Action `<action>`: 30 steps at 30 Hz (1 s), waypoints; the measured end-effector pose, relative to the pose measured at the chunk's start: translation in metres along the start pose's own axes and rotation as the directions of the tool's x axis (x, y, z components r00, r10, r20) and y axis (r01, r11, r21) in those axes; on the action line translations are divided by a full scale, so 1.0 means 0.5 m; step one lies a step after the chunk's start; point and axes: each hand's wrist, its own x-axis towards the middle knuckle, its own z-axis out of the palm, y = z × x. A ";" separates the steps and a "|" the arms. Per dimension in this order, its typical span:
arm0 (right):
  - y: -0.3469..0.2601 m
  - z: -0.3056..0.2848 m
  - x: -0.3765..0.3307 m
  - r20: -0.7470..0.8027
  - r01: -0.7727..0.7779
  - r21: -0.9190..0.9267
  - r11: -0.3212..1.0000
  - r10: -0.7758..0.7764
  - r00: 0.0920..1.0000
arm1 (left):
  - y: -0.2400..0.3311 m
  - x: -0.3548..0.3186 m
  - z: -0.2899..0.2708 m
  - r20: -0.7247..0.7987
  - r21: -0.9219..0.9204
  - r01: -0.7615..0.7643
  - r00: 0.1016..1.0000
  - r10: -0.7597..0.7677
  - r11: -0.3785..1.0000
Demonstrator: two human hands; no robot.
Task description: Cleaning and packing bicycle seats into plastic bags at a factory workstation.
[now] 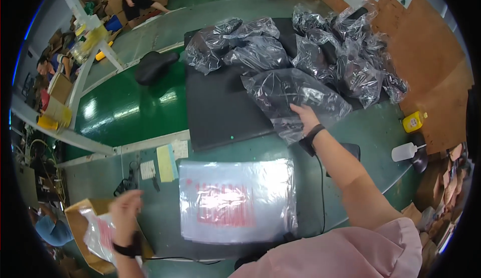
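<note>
A clear plastic bag (300, 90), contents uncertain, is lying over the black mat (215, 112). Its film is probably handling as light, soft and slippery, favouring a gathered hold at the near edge. The bag is lying at twelve o'clock from the right hand (306, 120), which is touching it, any pinch uncertain, and at two o'clock from the blurred left hand (125, 210), finger state indeterminable.

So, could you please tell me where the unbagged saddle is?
In the head view, the saddle lies upper left on the green surface, beside the black mat.
</note>
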 end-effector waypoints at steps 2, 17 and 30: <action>-0.008 0.026 0.051 0.005 0.023 0.000 1.000 -0.023 1.000 | -0.059 0.086 -0.126 -0.185 0.144 -0.120 0.972 0.146 0.982; -0.016 0.223 0.469 -0.006 0.277 -0.218 0.936 -0.285 0.958 | -0.008 0.800 0.195 -0.056 0.687 -0.402 0.801 0.596 0.605; -0.042 0.099 0.508 0.059 0.167 0.191 0.967 -0.181 0.982 | 0.091 0.915 0.381 -0.044 0.688 -0.509 0.682 0.730 0.517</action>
